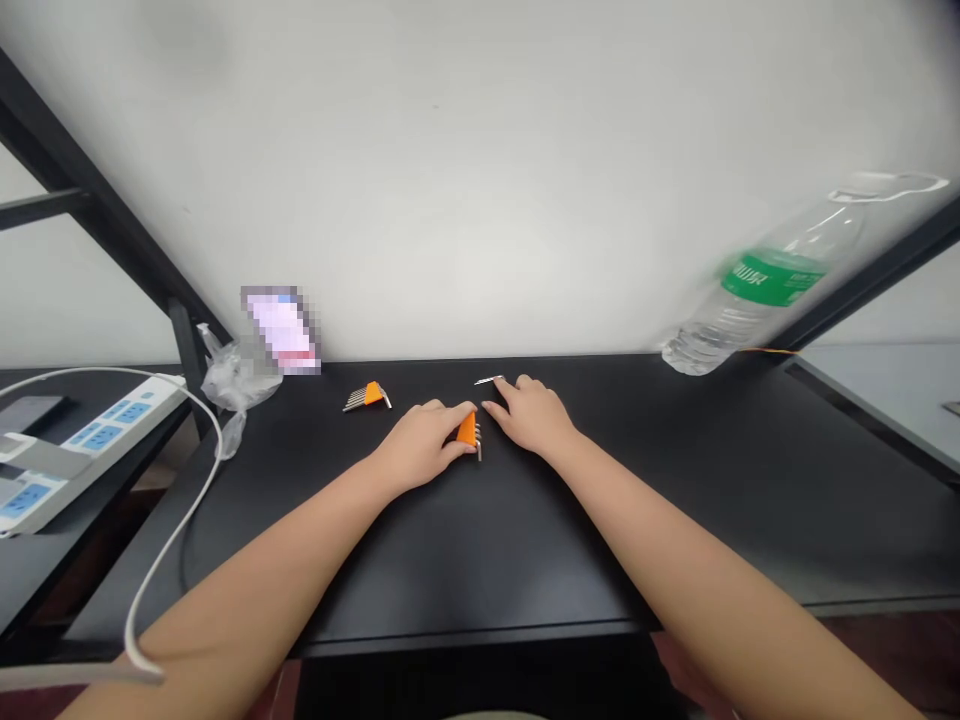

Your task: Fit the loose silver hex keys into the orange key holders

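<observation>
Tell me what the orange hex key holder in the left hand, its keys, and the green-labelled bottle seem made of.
Orange hex key holder: probably plastic, matte, evenly coloured.
Its hex keys: likely steel, bright metallic glints.
Green-labelled bottle: clear, glossy plastic, apparently; see-through with ridged walls.

On the black rectangular bench (465, 560), an orange plastic hex-key holder (373, 393) lies left of a second orange plastic holder (467, 430) in the left hand (427, 445). Behind and right, a slim silver metal piece (484, 380) lies at the right hand's (536, 413) fingertips. A clear plastic bottle (772, 280) stands far right.
</observation>
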Demonstrator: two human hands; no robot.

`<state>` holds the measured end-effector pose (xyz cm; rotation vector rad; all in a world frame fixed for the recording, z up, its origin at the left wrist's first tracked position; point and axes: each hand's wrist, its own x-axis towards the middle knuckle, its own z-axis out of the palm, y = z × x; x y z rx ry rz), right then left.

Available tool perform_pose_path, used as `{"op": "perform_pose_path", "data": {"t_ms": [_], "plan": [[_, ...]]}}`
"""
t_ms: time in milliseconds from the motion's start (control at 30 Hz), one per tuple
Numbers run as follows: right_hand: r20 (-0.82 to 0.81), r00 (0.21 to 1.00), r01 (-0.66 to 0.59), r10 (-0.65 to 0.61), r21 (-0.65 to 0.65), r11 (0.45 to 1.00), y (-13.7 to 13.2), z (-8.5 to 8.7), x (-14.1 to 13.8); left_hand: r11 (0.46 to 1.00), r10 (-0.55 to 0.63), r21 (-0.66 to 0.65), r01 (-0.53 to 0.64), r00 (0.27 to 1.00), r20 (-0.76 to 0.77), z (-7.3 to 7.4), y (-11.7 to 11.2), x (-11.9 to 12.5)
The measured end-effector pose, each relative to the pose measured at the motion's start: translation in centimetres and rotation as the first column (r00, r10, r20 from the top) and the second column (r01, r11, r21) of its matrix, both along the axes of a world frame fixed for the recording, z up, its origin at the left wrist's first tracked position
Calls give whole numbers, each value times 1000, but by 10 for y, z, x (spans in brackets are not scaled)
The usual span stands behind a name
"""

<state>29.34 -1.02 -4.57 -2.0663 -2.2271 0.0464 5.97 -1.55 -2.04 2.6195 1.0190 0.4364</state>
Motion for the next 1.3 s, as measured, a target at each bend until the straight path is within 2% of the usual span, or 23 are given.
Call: {"op": "perform_pose_path", "data": {"t_ms": [300,500,667,767,833,900,1000,1300], "plan": [[-64,998,1,-5,-65,998,2,5,3,1000,18,-20,-18,1000,2,0,1,-1],[13,1000,-23,24,-84,996,-3,20,0,997,69,-32,-69,997,22,-2,7,-6],[19,994,-103,109,-198,975,-6,33,-3,989,146,-32,-146,989,15,-7,11,-9],[-152,972,-201,181,-129,971,-12,36,-6,983,183,-26,-182,983,32,-8,12,-10],[-292,916,-297,276,-29,954,-16,37,-8,988,155,-29,-154,987,45,-7,12,-10],[-364,859,-358,359,72,931,-20,37,-10,993,112,-33,-110,992,61,-5,11,-10],[-367,838,-370,404,164,915,-24,36,-11,996,87,-35,-84,993,84,-4,10,-9],[-294,877,-323,380,224,920,-25,34,-7,996,89,-21,-88,993,80,-8,12,-9]]}}
